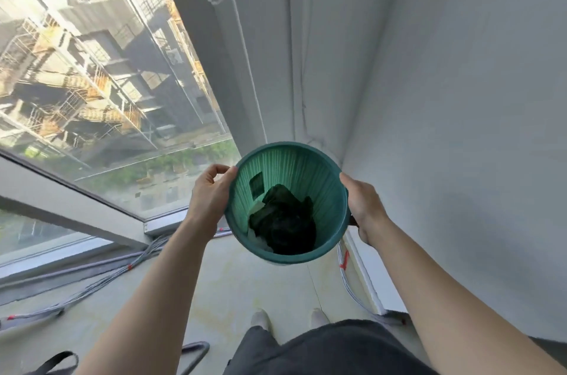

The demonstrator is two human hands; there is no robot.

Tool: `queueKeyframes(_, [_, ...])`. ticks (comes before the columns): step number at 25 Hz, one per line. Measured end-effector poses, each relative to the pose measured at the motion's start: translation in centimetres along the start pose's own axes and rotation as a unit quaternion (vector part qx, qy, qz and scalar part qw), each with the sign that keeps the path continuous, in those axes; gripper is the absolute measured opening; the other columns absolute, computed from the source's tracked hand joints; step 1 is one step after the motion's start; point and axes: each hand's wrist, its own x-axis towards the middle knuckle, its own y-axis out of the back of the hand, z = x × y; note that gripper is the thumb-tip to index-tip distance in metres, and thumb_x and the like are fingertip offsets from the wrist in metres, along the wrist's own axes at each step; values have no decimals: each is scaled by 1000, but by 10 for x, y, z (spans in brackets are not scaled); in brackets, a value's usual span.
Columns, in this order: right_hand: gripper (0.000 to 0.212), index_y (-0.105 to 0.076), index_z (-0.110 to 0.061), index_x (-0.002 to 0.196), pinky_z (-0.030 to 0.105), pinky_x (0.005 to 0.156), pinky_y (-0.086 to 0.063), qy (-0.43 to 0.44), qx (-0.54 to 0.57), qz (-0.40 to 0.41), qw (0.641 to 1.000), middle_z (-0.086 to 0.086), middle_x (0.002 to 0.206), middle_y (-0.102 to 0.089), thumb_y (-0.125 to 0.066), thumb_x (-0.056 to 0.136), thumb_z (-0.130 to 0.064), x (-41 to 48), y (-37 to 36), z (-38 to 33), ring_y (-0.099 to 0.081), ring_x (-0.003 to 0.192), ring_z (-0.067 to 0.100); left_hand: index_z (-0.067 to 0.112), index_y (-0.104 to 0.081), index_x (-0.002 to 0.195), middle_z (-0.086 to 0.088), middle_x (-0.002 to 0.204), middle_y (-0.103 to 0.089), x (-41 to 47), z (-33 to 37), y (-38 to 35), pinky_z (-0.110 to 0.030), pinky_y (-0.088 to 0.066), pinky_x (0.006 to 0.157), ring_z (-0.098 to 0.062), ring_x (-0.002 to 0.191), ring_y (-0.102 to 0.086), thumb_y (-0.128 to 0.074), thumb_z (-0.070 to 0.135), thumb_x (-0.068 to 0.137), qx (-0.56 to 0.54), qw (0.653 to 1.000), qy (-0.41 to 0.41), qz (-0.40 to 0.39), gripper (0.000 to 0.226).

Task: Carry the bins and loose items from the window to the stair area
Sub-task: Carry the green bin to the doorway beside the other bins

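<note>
A round green plastic bin (310,169) with ribbed walls hangs in the air in front of me, in the corner between the window and the white wall. Dark crumpled items (285,224) lie at its bottom. My left hand (211,190) grips the bin's left rim, thumb at the edge. On the opposite side my right hand (360,206) holds the right rim and wall, its fingers hidden behind the bin.
A large window (92,83) fills the left side. Grey cable bundles (101,279) run along the floor under it and along the right wall's base (352,288). A dark strap (58,359) and a loop (193,350) lie near my feet.
</note>
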Motion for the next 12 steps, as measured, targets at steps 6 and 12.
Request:
queueKeyframes(6, [51, -70, 1, 88, 34, 62, -51, -37, 88, 138, 986, 10, 80, -70, -52, 96, -47, -40, 38, 19, -66, 68, 26, 22, -73, 82, -2, 71, -69, 21, 21, -53, -30, -48, 57, -19, 59, -61, -70, 36, 92, 35, 990, -32, -131, 17])
queueKeyframes(12, [51, -72, 1, 107, 31, 63, -51, -72, 222, 328, 915, 21, 93, -75, -53, 98, -46, -126, 30, 76, -67, 74, 26, 14, -70, 86, 1, 66, -66, -9, 23, -97, -22, -47, 46, -10, 49, -60, -68, 29, 96, 80, 945, -57, -313, 19])
